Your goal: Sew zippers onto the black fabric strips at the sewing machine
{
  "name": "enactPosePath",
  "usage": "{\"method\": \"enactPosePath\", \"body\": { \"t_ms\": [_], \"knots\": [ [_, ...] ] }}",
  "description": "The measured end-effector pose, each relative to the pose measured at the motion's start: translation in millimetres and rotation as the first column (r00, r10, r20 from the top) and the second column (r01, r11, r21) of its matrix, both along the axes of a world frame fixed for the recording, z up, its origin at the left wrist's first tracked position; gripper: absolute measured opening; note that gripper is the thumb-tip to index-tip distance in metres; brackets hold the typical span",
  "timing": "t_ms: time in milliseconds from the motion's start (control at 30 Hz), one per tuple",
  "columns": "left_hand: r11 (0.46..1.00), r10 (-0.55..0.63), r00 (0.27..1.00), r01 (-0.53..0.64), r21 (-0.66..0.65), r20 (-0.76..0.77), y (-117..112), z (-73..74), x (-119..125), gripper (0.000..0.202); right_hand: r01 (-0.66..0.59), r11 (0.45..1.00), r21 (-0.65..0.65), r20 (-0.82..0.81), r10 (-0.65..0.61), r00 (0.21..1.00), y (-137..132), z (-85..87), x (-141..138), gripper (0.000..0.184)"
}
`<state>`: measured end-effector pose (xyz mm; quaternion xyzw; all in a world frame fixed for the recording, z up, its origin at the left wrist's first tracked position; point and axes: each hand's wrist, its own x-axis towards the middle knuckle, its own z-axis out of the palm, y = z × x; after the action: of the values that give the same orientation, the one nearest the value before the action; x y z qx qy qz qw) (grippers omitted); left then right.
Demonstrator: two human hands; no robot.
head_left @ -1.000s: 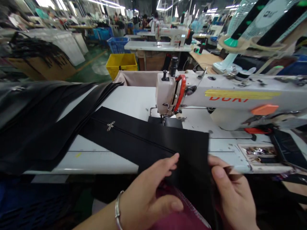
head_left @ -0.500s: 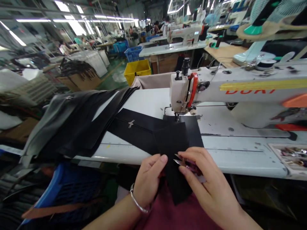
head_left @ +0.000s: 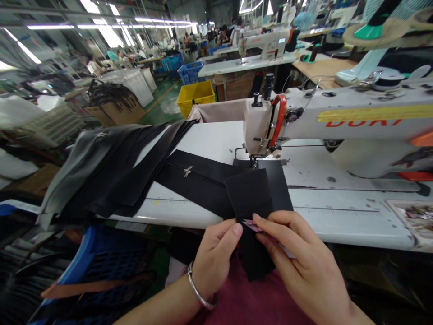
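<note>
My left hand (head_left: 218, 250), a silver bangle at its wrist, pinches the edge of a black fabric piece (head_left: 248, 192) at the table's front edge. The fabric's lower end hangs over my lap. In my right hand (head_left: 301, 255) are small thread snips (head_left: 252, 225), their blades against the fabric beside my left thumb; the handles are mostly hidden by my fingers. Left of this lies a black zippered strip (head_left: 206, 183) with a silver zipper slider (head_left: 188, 171). Black material also lies under the needle area of the sewing machine (head_left: 262, 128).
A pile of black and grey panels (head_left: 111, 167) drapes over the table's left end. Below it stands a blue basket (head_left: 77, 266). A parts tray (head_left: 411, 223) sits at the right edge. Behind the table are a yellow crate (head_left: 196, 97) and another sewing machine (head_left: 264, 47).
The snips' blades have moved in onto the fabric beside my left thumb and now look closer together. My right fingers have come nearer to my left hand. The view has shifted slightly.
</note>
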<state>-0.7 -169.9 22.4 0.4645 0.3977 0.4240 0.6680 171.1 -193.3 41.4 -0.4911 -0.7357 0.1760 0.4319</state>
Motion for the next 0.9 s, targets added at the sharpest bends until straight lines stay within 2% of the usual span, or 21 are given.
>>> {"method": "enactPosePath", "body": {
  "t_ms": [233, 400, 533, 667, 800, 900],
  "knots": [
    [1.0, 0.002, 0.999, -0.001, 0.02, -0.046, -1, -1.5, -1, 0.03, 0.007, 1.0, 0.03, 0.025, -0.008, 1.0, 4, 0.8, -5, 0.032],
    [0.999, -0.009, 0.987, 0.018, 0.051, -0.16, 0, 1.3, -2, 0.034, 0.012, 0.999, 0.036, 0.032, -0.013, 0.999, 5, 1.5, -5, 0.031],
    [0.983, 0.03, 0.949, 0.03, 0.184, -0.314, 2, 9.6, -3, 0.035, 0.007, 0.999, 0.032, 0.048, -0.009, 0.999, 4, -0.9, -6, 0.033],
    [0.924, 0.101, 0.869, 0.099, 0.37, -0.484, 6, 16.9, -3, 0.035, 0.012, 0.998, 0.055, 0.165, -0.021, 0.986, 2, -3.1, -5, 0.039],
    [0.893, 0.119, 0.818, 0.159, 0.42, -0.562, 9, 17.3, -4, 0.029, 0.037, 0.998, 0.046, 0.241, -0.047, 0.969, 0, 1.8, -3, 0.038],
    [0.891, 0.125, 0.825, 0.151, 0.428, -0.551, 9, 14.8, -3, 0.028, 0.012, 1.0, -0.015, 0.185, -0.009, 0.983, 0, 7.0, -3, 0.033]
  ]
}}
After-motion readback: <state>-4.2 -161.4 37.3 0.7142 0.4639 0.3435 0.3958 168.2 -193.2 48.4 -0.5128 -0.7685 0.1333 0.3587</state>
